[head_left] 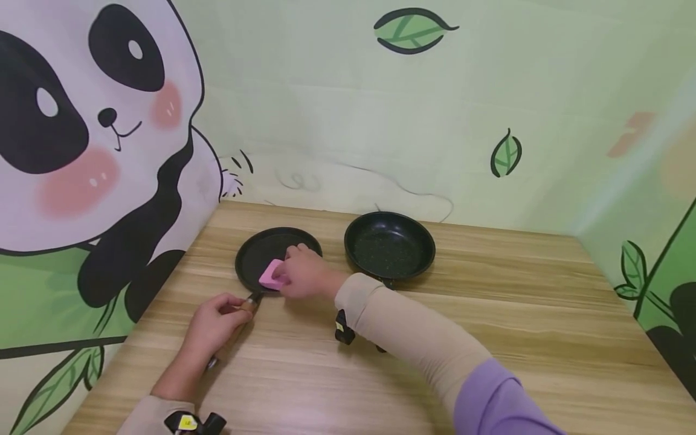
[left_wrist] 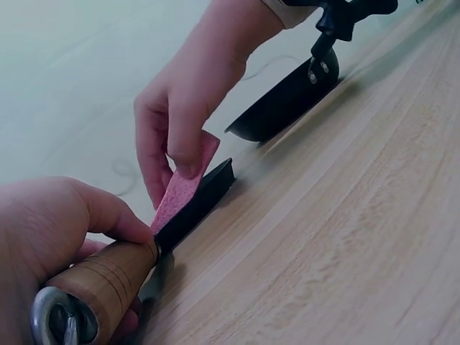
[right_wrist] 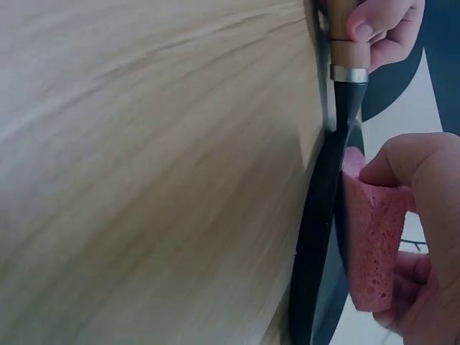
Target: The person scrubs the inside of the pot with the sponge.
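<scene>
A shallow black pan with a wooden handle lies at the left of the table. My left hand grips that handle near the pan's end, thumb and fingers around the wood. Between the thumb and fingers of my right hand is a pink sponge, held against the inside of the pan near the handle. In the right wrist view the sponge stands on edge along the pan's surface. Part of the pan is hidden behind my right hand.
A deeper black frying pan stands to the right of the first, its handle mostly covered by my right sleeve. The wood-grain table meets a printed wall at the back and a panda picture on the left.
</scene>
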`<state>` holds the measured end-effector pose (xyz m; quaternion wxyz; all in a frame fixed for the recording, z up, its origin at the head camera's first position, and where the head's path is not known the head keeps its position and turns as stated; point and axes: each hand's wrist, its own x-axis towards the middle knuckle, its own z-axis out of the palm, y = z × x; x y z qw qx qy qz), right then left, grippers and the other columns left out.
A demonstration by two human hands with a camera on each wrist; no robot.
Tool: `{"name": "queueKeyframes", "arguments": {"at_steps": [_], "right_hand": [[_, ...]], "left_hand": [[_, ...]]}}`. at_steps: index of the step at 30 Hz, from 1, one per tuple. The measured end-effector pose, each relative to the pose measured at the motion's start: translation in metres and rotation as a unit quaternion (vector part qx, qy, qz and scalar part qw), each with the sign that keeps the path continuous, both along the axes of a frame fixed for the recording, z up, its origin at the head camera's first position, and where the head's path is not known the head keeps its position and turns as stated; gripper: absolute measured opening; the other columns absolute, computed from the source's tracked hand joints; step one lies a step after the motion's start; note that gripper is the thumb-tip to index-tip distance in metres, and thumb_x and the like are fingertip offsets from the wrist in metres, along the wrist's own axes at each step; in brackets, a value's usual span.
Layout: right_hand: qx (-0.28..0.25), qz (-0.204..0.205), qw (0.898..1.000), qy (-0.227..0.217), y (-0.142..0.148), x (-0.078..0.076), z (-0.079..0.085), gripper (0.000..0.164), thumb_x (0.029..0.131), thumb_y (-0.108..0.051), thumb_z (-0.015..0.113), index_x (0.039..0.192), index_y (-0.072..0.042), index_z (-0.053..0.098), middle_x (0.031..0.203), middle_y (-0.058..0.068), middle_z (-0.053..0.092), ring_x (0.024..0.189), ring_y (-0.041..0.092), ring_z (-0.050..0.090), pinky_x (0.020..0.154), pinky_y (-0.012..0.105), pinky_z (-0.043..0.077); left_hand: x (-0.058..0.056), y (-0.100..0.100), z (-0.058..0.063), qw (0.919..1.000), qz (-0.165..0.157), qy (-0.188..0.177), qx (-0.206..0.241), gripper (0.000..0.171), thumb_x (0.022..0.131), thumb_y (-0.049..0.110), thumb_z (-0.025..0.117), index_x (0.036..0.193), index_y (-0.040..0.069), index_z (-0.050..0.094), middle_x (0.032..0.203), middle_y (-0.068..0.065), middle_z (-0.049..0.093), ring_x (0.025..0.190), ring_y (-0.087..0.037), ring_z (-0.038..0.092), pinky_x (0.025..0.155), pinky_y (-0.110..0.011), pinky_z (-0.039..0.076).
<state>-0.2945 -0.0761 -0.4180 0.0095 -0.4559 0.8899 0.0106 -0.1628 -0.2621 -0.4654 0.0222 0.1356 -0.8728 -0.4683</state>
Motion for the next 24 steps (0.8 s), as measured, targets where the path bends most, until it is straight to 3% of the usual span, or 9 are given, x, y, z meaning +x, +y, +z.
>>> {"name": "queueKeyframes", "arguments": {"at_steps": [4, 9, 16, 24], "right_hand": [[-0.007, 0.024, 1.0, -0.006, -0.005, -0.003, -0.005, 0.034, 0.095, -0.036, 0.064, 0.128, -0.032, 0.071, 0.119, 0.003, 0.062, 0.11, 0.019, 0.048, 0.091, 0.029, 0.041], [-0.022, 0.039, 0.999, 0.017, -0.018, -0.004, -0.013, 0.032, 0.1, -0.038, 0.058, 0.128, -0.033, 0.071, 0.118, 0.003, 0.064, 0.11, 0.02, 0.049, 0.091, 0.031, 0.042], [-0.049, 0.011, 0.998, 0.028, -0.035, -0.011, -0.026, 0.029, 0.1, -0.038, 0.06, 0.127, -0.032, 0.072, 0.117, 0.002, 0.062, 0.107, 0.018, 0.047, 0.091, 0.03, 0.041], [-0.036, -0.034, 0.998, 0.04, -0.052, -0.017, -0.027, 0.031, 0.1, -0.037, 0.061, 0.13, -0.036, 0.069, 0.121, 0.002, 0.062, 0.109, 0.018, 0.047, 0.092, 0.032, 0.042]], "left_hand": [[-0.001, -0.003, -0.001, 0.9999, -0.004, 0.01, 0.004, 0.03, 0.088, 0.022, 0.075, 0.111, 0.003, 0.072, 0.108, -0.014, 0.071, 0.101, -0.029, 0.062, 0.084, -0.035, 0.046], [-0.003, -0.006, -0.004, 0.9996, -0.011, 0.022, 0.011, 0.03, 0.087, 0.021, 0.076, 0.11, 0.002, 0.072, 0.107, -0.014, 0.071, 0.099, -0.027, 0.062, 0.083, -0.033, 0.047], [-0.005, -0.008, -0.006, 0.9991, -0.016, 0.036, 0.014, 0.029, 0.085, 0.017, 0.077, 0.109, 0.0, 0.072, 0.106, -0.015, 0.072, 0.096, -0.027, 0.063, 0.082, -0.033, 0.048], [-0.004, -0.008, -0.007, 0.9989, -0.016, 0.042, 0.015, 0.027, 0.083, 0.014, 0.077, 0.106, 0.001, 0.072, 0.101, -0.013, 0.071, 0.091, -0.024, 0.061, 0.078, -0.031, 0.048]]}}
